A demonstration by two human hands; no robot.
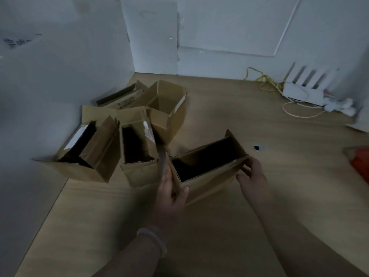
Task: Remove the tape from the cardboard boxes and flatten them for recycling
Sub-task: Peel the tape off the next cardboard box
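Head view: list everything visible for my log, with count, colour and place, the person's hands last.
held cardboard box: 1, brown, open, table centre
other cardboard boxes: about 4, brown, clustered left of it
table: 1, light wood, underneath everything
router: 1, white, far right
cable: 1, yellow, beside router
cable hole: 1, dark, right of held box
orange-red item: 1, right edge, unclear
left hand: grips held box's near-left corner, pale bracelet on wrist
right hand: grips its right end

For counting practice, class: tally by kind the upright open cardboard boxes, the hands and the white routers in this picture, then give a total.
Upright open cardboard boxes: 4
Hands: 2
White router: 1
Total: 7
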